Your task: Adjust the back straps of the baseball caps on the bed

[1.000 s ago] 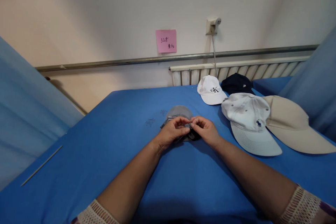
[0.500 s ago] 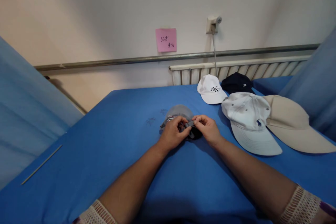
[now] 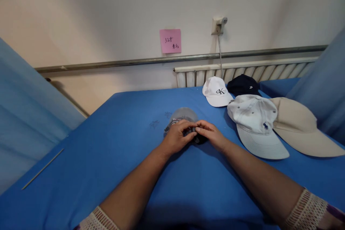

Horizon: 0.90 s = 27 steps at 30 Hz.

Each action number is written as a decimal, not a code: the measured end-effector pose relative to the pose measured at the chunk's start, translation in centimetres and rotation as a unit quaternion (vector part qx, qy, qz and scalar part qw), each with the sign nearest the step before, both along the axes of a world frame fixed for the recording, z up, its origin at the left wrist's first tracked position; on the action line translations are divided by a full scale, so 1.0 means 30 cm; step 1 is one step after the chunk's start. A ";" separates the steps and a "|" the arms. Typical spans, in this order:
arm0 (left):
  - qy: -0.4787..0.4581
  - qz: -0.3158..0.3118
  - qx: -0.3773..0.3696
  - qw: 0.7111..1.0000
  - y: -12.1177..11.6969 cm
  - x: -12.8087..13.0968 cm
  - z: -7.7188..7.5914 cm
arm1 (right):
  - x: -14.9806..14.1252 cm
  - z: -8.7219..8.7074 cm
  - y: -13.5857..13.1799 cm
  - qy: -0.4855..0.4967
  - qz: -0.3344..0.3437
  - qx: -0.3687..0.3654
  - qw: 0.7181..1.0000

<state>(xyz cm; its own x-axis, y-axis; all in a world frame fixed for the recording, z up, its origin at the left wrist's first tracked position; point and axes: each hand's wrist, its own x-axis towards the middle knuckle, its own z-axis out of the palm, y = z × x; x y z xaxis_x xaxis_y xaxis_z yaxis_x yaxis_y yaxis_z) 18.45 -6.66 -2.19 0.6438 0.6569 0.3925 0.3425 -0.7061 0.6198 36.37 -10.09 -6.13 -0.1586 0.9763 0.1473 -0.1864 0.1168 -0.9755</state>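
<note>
A grey baseball cap (image 3: pixel 184 113) lies on the blue-covered table, its dark inside partly showing toward me. My left hand (image 3: pixel 178 136) is closed at the cap's back strap, thumb and fingers pinching. From the right, my right hand (image 3: pixel 211 134) pinches at the same strap, its fingertips meeting those of my left hand. The fingers now cover most of the strap, so its fastening is hidden.
To the right sit a white cap (image 3: pixel 217 91), a black cap (image 3: pixel 244 85), a pale grey cap (image 3: pixel 253 118) and a beige cap (image 3: pixel 299 122). A thin stick (image 3: pixel 43 169) lies at the left. Behind the table are a radiator (image 3: pixel 199 78) and a metal rail (image 3: pixel 129 61).
My right hand has shifted slightly left and its fingers have closed in against my left fingers. The strap that showed between them is now mostly covered.
</note>
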 end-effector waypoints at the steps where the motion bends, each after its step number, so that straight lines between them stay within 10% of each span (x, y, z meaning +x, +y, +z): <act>1: 0.002 0.007 -0.001 1.000 -0.001 -0.002 0.003 | 0.002 0.000 0.000 0.005 0.009 -0.008 1.000; 27: 0.076 0.010 0.037 0.996 -0.003 -0.009 0.029 | -0.022 -0.027 0.017 -0.028 -0.101 0.002 0.994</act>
<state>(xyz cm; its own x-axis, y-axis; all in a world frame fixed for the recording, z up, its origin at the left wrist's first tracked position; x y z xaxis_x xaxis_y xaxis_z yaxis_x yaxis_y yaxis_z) 18.17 -6.76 -1.31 0.6867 0.6426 0.3400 0.4423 -0.7404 0.5061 35.71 -9.58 -6.96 0.0332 0.9884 0.1482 -0.1044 0.1509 -0.9830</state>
